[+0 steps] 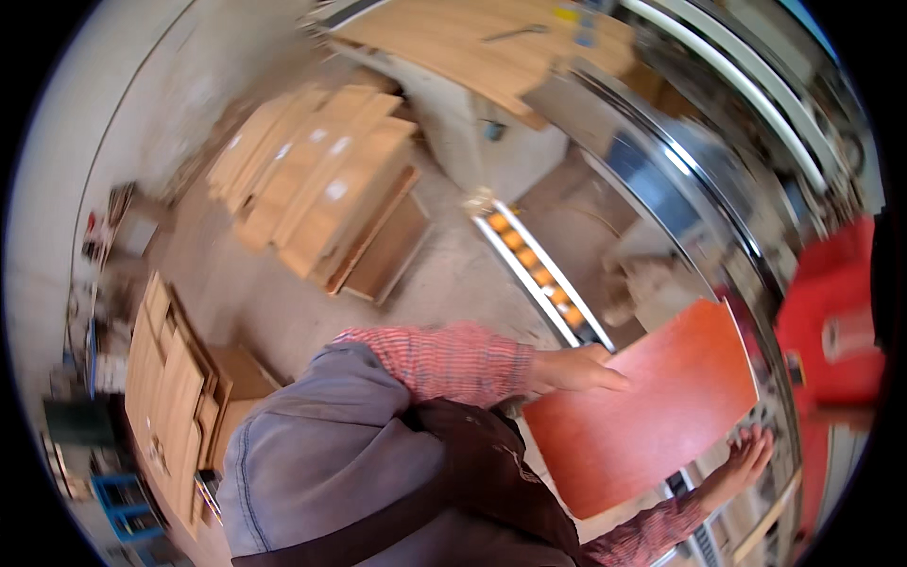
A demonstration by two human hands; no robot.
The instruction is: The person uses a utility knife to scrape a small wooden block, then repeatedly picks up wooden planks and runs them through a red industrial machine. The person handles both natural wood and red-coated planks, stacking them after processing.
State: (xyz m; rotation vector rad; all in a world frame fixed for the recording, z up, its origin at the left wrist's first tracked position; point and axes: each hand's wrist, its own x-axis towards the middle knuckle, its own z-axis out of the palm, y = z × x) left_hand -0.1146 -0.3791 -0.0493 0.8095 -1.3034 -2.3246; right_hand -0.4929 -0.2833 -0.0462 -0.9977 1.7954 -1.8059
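A reddish-brown rectangular board (652,402) is tilted in front of me, its upper surface glossy. My left hand (578,369) grips its near left edge, thumb lying on top and the other fingers hidden underneath. Close to the board's lower right side is my right hand (742,463), fingers spread and slightly bent, over the machine's side. It looks apart from the board and holds nothing that I can see. Both forearms wear red checked sleeves.
A roller track with orange wheels (534,265) runs beyond the board. Stacks of light wooden panels stand on the floor at far left (312,180) and left (165,397). A wooden worktable (453,38) is at the back; a red machine housing (831,321) rises at right.
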